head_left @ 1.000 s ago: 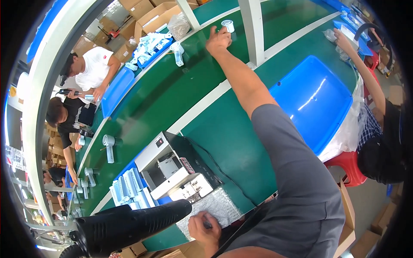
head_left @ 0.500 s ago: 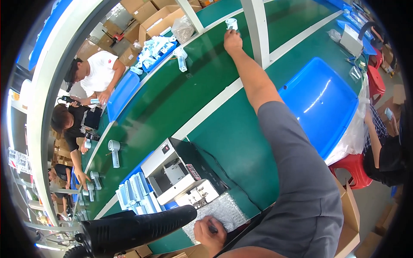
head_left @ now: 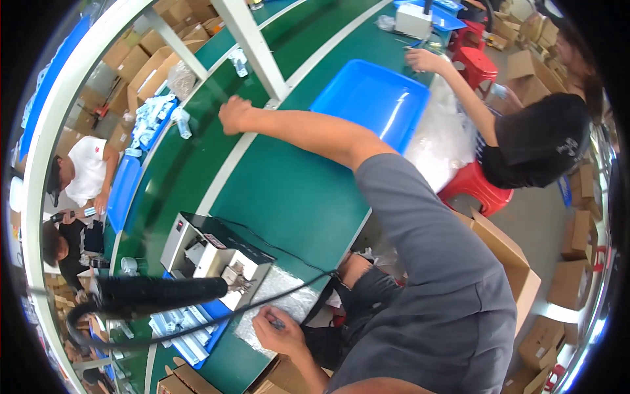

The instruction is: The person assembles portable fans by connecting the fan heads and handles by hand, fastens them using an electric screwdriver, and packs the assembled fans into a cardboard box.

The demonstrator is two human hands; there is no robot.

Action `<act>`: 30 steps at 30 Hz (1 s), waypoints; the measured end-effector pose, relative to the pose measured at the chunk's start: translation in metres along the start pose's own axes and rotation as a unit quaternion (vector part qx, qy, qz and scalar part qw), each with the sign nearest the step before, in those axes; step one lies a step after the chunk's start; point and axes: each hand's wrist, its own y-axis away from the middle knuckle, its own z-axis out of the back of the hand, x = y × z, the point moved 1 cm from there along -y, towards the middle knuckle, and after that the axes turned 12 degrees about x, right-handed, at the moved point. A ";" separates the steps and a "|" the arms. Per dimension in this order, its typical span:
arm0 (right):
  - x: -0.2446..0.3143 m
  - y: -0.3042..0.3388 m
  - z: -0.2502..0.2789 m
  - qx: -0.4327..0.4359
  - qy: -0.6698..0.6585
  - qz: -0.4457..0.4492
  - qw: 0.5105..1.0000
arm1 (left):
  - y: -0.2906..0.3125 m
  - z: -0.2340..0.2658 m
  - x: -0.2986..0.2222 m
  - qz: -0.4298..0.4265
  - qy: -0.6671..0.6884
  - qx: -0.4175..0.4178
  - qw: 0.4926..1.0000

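My right hand [head_left: 235, 115] is stretched out over the green conveyor belt, its fingers curled and nothing seen in them. Beyond it, apart from the hand, a light-blue and white handheld fan [head_left: 239, 61] lies on the belt. Low in the view, my left hand [head_left: 279, 331] is closed around a small dark object [head_left: 278, 324], mostly hidden by the fingers. That hand is over a sheet of bubble wrap [head_left: 289, 292]. Beside the wrap stands a black and white bench machine [head_left: 216, 253]. Next to it, light-blue long parts [head_left: 187, 331] lie in a blue tray.
A black tube [head_left: 157, 294] with a cable crosses the lower left. An upright white post [head_left: 249, 49] rises by the belt. A large blue tray [head_left: 374, 102] lies on the table. Co-workers sit at the right and left. Another tray holds piled fan parts [head_left: 154, 118].
My right hand has let go of the fan and drawn back from it. The whole view has swung right. My left hand still holds the small dark object near the bubble wrap.
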 end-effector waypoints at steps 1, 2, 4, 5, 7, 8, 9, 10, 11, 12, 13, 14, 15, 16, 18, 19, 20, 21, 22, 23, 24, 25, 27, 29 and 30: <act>-0.009 0.029 -0.005 0.005 0.016 0.043 0.999 | -0.001 0.000 -0.002 -0.013 0.008 0.001 1.000; -0.014 0.055 -0.011 0.010 0.032 0.089 0.995 | -0.002 -0.001 -0.003 -0.024 0.016 0.001 1.000; -0.020 0.123 -0.026 0.009 0.087 0.171 0.981 | 0.000 0.002 -0.002 -0.018 0.067 0.013 0.997; -0.031 0.158 -0.038 -0.034 0.106 0.203 0.973 | 0.001 0.005 0.001 -0.008 0.111 0.018 0.994; -0.059 0.230 -0.056 -0.093 0.140 0.236 0.957 | 0.004 0.008 0.013 0.022 0.193 0.055 0.979; -0.073 0.261 -0.060 -0.110 0.154 0.235 0.953 | 0.003 0.009 0.018 0.050 0.269 0.091 0.957; -0.088 0.283 -0.062 -0.135 0.148 0.212 0.957 | 0.002 0.011 0.019 0.062 0.330 0.106 0.936; -0.099 0.300 -0.064 -0.158 0.139 0.191 0.959 | 0.003 0.015 0.021 0.066 0.331 0.104 0.936; -0.109 0.311 -0.066 -0.154 0.140 0.194 0.959 | 0.003 0.018 0.025 0.061 0.367 0.099 0.923; -0.121 0.317 -0.070 -0.164 0.120 0.146 0.968 | 0.003 0.020 0.028 0.056 0.402 0.093 0.909; -0.131 0.321 -0.073 -0.173 0.100 0.099 0.975 | 0.004 0.024 0.031 0.051 0.404 0.090 0.909; -0.139 0.323 -0.076 -0.170 0.100 0.101 0.975 | 0.003 0.029 0.028 0.054 0.403 0.090 0.909; -0.147 0.323 -0.080 -0.148 0.066 0.075 0.984 | 0.002 0.036 0.023 0.074 0.410 0.094 0.904; -0.153 0.321 -0.083 -0.126 0.032 0.050 0.990 | 0.000 0.039 0.020 0.095 0.417 0.097 0.899; -0.148 0.321 -0.079 -0.114 0.036 0.044 0.992 | 0.005 0.049 0.030 0.106 0.418 0.082 0.898; -0.148 0.322 -0.076 -0.117 0.040 0.025 0.992 | 0.007 0.056 0.034 0.110 0.398 0.066 0.908; -0.146 0.322 -0.071 -0.120 0.047 0.012 0.992 | 0.009 0.064 0.036 0.116 0.378 0.045 0.917; -0.144 0.323 -0.067 -0.110 0.031 0.019 0.993 | 0.013 0.074 0.034 0.136 0.367 0.021 0.920; -0.147 0.322 -0.065 -0.112 0.021 0.025 0.993 | 0.017 0.082 0.040 0.143 0.353 0.004 0.925; -0.147 0.319 -0.062 -0.111 0.012 0.044 0.993 | 0.023 0.095 0.044 0.143 0.338 -0.004 0.930; -0.147 0.317 -0.059 -0.105 0.004 0.062 0.993 | 0.032 0.109 0.046 0.151 0.320 -0.020 0.935; -0.147 0.315 -0.055 -0.101 -0.023 0.089 0.991 | 0.038 0.122 0.047 0.164 0.321 -0.029 0.932; -0.150 0.317 -0.054 -0.123 -0.035 0.136 0.982 | 0.043 0.146 0.047 0.193 0.310 -0.067 0.929; -0.154 0.325 -0.051 -0.098 -0.058 0.156 0.981 | 0.044 0.174 0.052 0.232 0.286 -0.078 0.926; -0.166 0.325 -0.062 -0.123 -0.158 0.137 0.970 | 0.049 0.194 0.055 0.224 0.299 -0.105 0.922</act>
